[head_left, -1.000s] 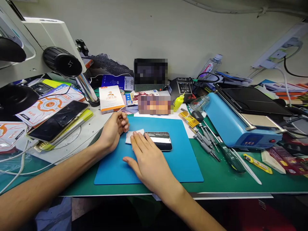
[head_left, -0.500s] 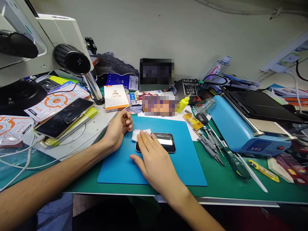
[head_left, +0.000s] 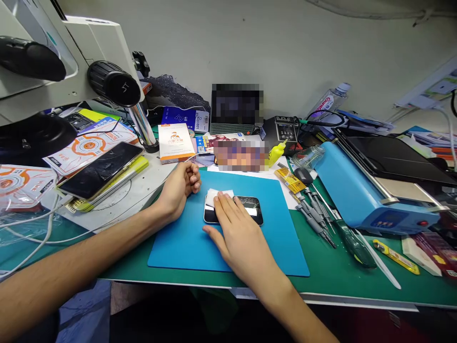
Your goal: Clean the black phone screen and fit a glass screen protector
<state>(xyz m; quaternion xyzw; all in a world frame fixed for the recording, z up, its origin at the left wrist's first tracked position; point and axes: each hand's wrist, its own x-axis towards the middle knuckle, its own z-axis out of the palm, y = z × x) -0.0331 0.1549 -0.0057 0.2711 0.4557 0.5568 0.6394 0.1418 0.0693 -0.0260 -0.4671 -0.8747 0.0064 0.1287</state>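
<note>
A black phone (head_left: 254, 216) lies flat and sideways on a blue mat (head_left: 182, 247). My right hand (head_left: 237, 231) presses a folded white cloth (head_left: 212, 196) against the left part of the phone's glass. Its fingers lie together over the cloth, with the thumb apart, and they cover the middle of the phone. A bright reflection shows on the glass to the right of the fingers. My left hand (head_left: 181, 188) rests at the mat's upper left edge, left of the phone. Its fingers are loosely curled, and nothing shows in them.
A microscope (head_left: 114, 85) stands at the left, with another phone (head_left: 102, 170) on a yellow box below it. Screwdrivers (head_left: 314, 216), a yellow knife (head_left: 396, 257) and a blue machine (head_left: 342, 190) lie right of the mat. A yellow bottle (head_left: 276, 153) stands behind it.
The whole view has shifted slightly. My right hand and the cloth have moved a little right along the phone, so more of its left end shows. My left hand stays curled beside it.
</note>
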